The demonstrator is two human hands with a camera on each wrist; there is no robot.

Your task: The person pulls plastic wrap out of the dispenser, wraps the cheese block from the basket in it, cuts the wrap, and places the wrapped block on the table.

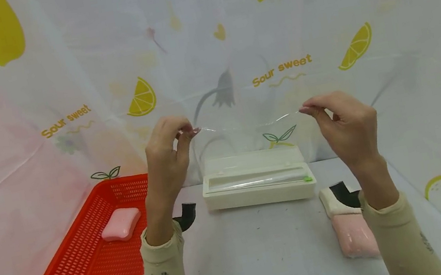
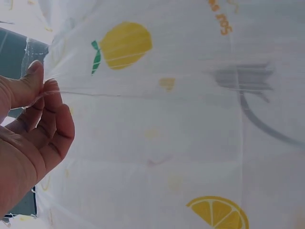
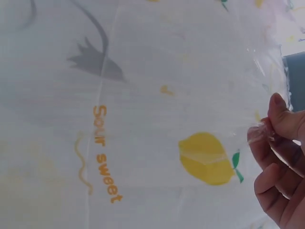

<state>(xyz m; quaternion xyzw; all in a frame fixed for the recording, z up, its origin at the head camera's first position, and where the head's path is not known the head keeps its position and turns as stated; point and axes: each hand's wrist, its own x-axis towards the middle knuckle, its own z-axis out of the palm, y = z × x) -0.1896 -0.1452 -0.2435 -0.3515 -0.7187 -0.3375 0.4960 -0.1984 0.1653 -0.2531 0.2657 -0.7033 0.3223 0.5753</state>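
A sheet of clear cling film is stretched in the air between both hands, its upper edge sagging slightly in the middle. My left hand pinches one corner between thumb and index finger; the left wrist view shows the film running out from those fingertips. At the other corner, my right hand pinches the film between thumb and forefinger, where it bunches up in the right wrist view. Below and between the hands stands a white cling film dispenser, lid raised, with a roll inside and a green slide cutter.
To the left, a red plastic basket contains a pink bar of soap. On the right, partly behind the right forearm, lie a white bar and a pink bar. A lemon-print curtain hangs behind the white tabletop.
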